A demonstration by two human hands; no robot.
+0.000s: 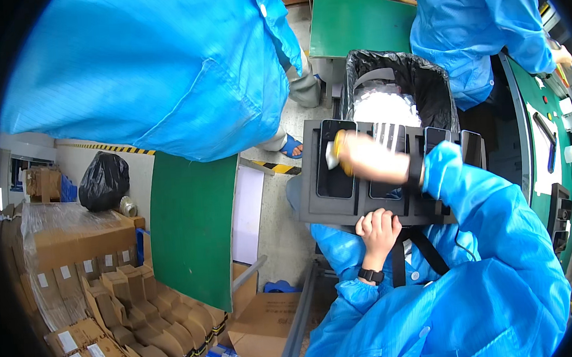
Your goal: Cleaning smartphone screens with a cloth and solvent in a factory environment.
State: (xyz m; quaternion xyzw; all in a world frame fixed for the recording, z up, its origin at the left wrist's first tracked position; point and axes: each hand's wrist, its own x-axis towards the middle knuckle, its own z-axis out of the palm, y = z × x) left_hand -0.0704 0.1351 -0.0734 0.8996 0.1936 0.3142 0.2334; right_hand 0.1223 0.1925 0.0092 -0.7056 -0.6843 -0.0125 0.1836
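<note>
Both arms wear shiny bright-blue smock sleeves with gathered cuffs, a black watch band circles the left wrist [370, 276], a dark band, perhaps a strap, rings the right wrist [417, 170], and both hands are bare.

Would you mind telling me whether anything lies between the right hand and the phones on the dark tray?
Nothing visible does: the right hand, holding a white cloth, is directly over the phones in the dark tray.

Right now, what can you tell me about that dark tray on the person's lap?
The tray is dark grey, looks like moulded foam or plastic, with upright slots holding flat black phone-like slabs. It lies roughly level over the lap. The left hand grips its near edge; the right hand, blurred, holds a white cloth over the slabs.
</note>
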